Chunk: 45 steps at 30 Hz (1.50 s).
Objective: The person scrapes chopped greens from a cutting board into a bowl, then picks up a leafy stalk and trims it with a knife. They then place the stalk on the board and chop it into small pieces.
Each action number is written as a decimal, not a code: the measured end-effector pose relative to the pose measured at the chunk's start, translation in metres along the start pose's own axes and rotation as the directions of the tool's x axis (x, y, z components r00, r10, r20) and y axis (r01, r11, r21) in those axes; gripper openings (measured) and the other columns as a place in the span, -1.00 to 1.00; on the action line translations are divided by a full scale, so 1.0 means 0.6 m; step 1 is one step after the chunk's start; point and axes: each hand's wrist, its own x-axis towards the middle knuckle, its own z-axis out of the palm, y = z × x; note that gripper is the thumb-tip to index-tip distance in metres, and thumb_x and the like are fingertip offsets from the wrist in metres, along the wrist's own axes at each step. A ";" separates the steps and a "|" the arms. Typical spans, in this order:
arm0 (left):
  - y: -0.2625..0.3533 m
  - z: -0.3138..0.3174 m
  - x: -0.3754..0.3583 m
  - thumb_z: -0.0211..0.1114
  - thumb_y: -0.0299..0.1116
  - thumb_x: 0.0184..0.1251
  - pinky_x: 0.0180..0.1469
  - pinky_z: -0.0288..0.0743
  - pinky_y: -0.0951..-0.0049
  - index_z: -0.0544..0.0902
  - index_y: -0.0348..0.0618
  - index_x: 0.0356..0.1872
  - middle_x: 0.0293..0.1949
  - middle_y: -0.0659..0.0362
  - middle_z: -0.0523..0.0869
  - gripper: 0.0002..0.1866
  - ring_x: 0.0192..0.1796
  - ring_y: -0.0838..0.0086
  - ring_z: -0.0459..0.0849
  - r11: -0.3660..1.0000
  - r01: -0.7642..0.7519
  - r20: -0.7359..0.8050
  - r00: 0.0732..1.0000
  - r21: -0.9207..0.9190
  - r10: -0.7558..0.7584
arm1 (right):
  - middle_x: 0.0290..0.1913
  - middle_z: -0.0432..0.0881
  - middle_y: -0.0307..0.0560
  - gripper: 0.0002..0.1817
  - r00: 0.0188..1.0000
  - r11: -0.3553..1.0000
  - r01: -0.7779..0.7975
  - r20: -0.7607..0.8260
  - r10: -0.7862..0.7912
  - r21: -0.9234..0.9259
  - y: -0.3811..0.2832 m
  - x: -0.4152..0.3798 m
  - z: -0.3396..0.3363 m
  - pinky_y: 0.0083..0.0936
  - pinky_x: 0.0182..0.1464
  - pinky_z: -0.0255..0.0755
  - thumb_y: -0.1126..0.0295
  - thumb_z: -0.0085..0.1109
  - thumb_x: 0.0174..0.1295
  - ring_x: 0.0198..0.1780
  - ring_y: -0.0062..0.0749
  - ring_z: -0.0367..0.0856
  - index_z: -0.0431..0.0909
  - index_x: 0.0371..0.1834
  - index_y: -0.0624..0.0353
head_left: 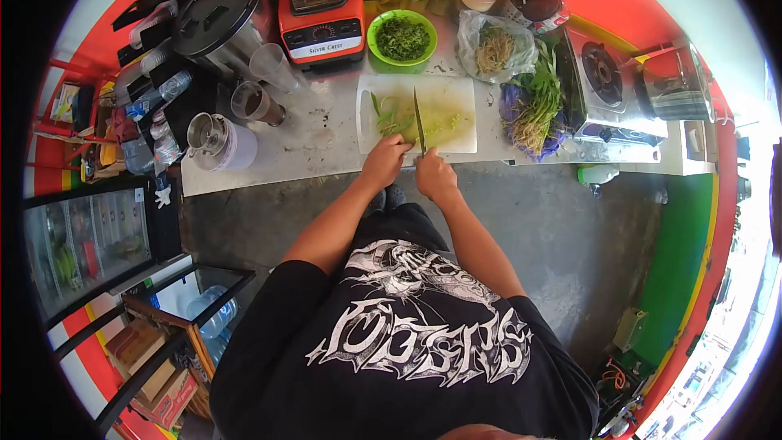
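A white cutting board point(371, 126) lies at the counter's front edge, with green stalks point(383, 110) on its left part and small chopped pieces point(456, 122) on its right. My right hand point(436, 175) is wrapped round the handle of a knife point(419, 114), whose blade points away from me over the board. Just left of the knife, my left hand point(385, 159) is closed at the board's front edge, its fingertips at the green stalks. Behind the board stands a green bowl point(402, 63) of chopped greens. A bundle of greens point(542, 98) rests to the right.
A red blender point(322, 28) stands behind left of the board. Clear cups point(265, 103), a lidded white container point(224, 147) and a large metal pot point(224, 20) are on the left. Right of the board are a plastic bag point(497, 45) and a gas stove point(615, 81).
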 end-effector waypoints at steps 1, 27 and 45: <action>-0.001 0.000 -0.004 0.30 -0.61 0.21 0.12 0.52 0.16 0.76 -0.24 0.01 -0.12 0.04 0.64 -0.68 0.02 0.07 0.62 1.000 -0.003 -0.014 1.000 -0.005 0.003 | -0.04 0.69 0.49 -0.59 1.000 1.000 -0.002 -0.011 0.002 0.020 0.002 -0.005 0.007 0.12 0.16 0.52 0.13 -0.05 0.53 0.06 0.41 0.68 0.31 0.06 0.34; 0.003 0.009 -0.012 0.29 -0.48 0.18 -0.05 0.63 0.18 0.78 -0.10 -0.05 -0.17 0.19 0.64 -0.70 0.01 0.23 0.66 0.986 -0.047 -0.079 0.995 0.159 0.060 | -0.07 0.69 0.49 -0.61 0.999 0.999 -0.009 -0.050 0.011 0.046 -0.001 -0.005 0.030 0.15 0.13 0.51 0.15 -0.05 0.54 0.05 0.43 0.66 0.35 0.03 0.35; 0.033 0.045 -0.011 0.21 -0.44 0.28 0.03 0.62 0.14 0.79 -0.04 -0.03 -0.11 0.18 0.69 -0.70 0.12 0.21 0.62 0.950 0.227 -0.180 0.965 0.215 -0.190 | 0.03 0.65 0.55 -0.56 0.986 0.990 0.142 0.084 -0.141 -0.005 0.020 0.056 -0.005 0.09 0.18 0.54 0.21 0.02 0.42 0.11 0.42 0.66 0.32 0.08 0.44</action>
